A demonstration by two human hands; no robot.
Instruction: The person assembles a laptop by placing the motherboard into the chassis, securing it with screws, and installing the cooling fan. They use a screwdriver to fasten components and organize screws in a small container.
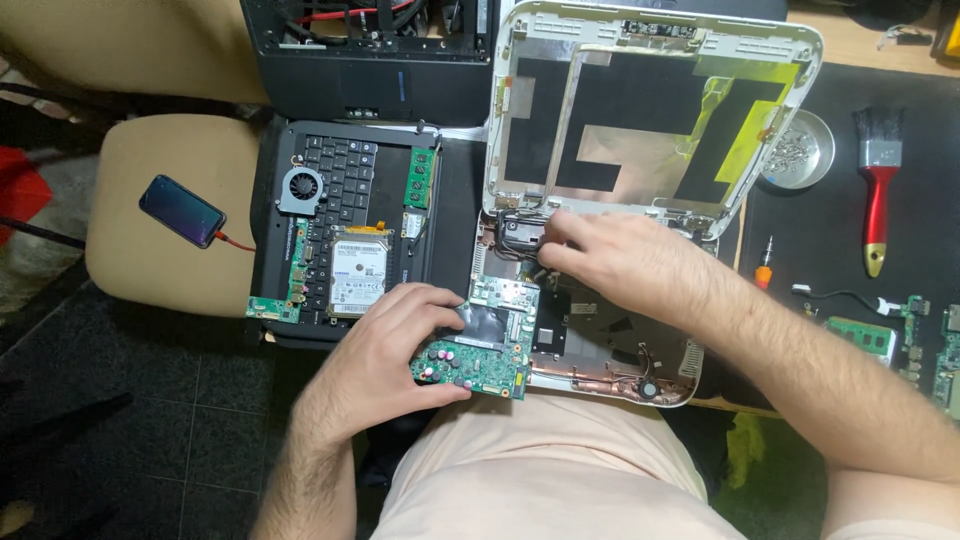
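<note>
Green circuit board [480, 345]: lies at the near left corner of the opened white laptop base [600, 375], its long axis running roughly left to right, its near edge overhanging the base toward the person's lap. Left hand [405, 335]: closed on the board's left end, thumb along the near edge, fingers curled over the top face; the board extends rightward from this grip. Right hand [620, 262]: set beyond the board, toward the hinge area, fingertips together on a dark cable or connector [527, 235] just past the board's far edge; what exactly is pinched is hidden by the fingers. The left hand is the nearer to the board; the right touches only the wiring. Upright white lid shell [650, 110]: stands behind, its inner foil and black patches exposed. Second black laptop [350, 215]: to the left, carrying a loose fan [301, 188], a hard drive [358, 272] and a memory stick [421, 178]. Phone [182, 210]: on a stool farther left. Red-handled brush [877, 190] and metal dish of screws [800, 150]: well apart at right. Board underside and its connectors cannot be made out.
</note>
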